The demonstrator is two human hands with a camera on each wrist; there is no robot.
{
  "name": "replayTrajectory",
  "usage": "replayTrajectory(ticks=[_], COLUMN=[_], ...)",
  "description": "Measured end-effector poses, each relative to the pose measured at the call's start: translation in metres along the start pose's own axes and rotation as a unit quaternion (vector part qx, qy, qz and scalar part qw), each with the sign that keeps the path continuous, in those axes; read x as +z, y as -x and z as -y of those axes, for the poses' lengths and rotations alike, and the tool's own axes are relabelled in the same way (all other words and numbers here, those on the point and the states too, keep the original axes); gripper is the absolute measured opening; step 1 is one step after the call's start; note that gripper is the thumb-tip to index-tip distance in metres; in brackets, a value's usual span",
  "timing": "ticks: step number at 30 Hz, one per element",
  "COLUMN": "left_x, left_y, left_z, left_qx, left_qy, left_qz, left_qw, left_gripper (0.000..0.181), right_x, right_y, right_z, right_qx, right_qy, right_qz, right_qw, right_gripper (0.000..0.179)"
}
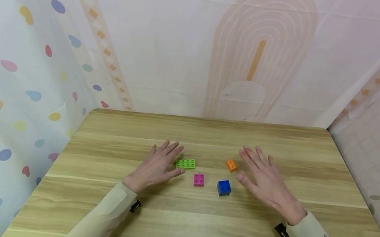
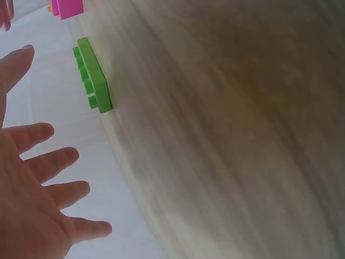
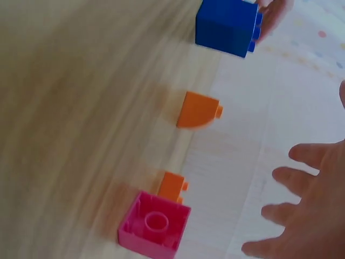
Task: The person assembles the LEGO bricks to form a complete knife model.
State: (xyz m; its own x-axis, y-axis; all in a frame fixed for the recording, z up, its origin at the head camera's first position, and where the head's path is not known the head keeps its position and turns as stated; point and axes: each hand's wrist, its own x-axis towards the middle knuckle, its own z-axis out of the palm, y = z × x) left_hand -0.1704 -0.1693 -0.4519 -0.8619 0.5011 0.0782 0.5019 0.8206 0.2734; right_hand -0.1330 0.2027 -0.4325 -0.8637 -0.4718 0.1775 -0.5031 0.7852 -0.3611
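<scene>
My left hand (image 1: 157, 165) hovers with its fingers spread and straight, just left of a lime green toy brick (image 1: 185, 164). In the left wrist view its palm faces the green brick (image 2: 92, 75) and holds nothing. My right hand (image 1: 268, 184) is likewise spread and holds nothing, to the right of a blue brick (image 1: 224, 187) and an orange brick (image 1: 231, 165). A magenta brick (image 1: 199, 180) sits between the hands. The right wrist view shows a second orange brick (image 3: 171, 186) and a pink brick (image 3: 154, 224) on its side, hollow underside showing; my right hand mostly hides these from the head camera.
The bricks stand on a wood-grain table (image 1: 178, 225) with rounded far corners. Patterned fabric (image 1: 169, 54) hangs behind it, and a dotted curtain (image 1: 24, 78) runs along the left. Black wrist mounts (image 1: 281, 231) protrude beneath the sleeves.
</scene>
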Motion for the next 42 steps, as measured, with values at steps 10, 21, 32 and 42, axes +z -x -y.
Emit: replayTrajectory(ticks=[10, 21, 32, 42], left_x=[0.004, 0.007, 0.008, 0.009], left_y=[-0.003, -0.005, -0.008, -0.015], left_z=[0.002, 0.002, 0.004, 0.005], left_qx=[0.014, 0.020, 0.022, 0.042], left_qy=[0.016, 0.026, 0.032, 0.020], left_qz=[0.010, 0.010, 0.037, 0.030], left_qw=[0.9997, 0.9994, 0.9985, 0.9985], left_gripper=[0.077, 0.076, 0.072, 0.057], right_x=[0.009, 0.020, 0.030, 0.031], right_y=[-0.001, -0.005, -0.006, -0.004], right_z=[0.016, 0.022, 0.021, 0.022], right_qx=[-0.030, -0.013, 0.025, 0.030], right_qy=[-0.101, -0.149, -0.137, -0.134], right_qz=[0.042, 0.109, 0.131, 0.133], right_qw=[0.9936, 0.9826, 0.9815, 0.9816], right_gripper=[0.084, 0.066, 0.057, 0.042])
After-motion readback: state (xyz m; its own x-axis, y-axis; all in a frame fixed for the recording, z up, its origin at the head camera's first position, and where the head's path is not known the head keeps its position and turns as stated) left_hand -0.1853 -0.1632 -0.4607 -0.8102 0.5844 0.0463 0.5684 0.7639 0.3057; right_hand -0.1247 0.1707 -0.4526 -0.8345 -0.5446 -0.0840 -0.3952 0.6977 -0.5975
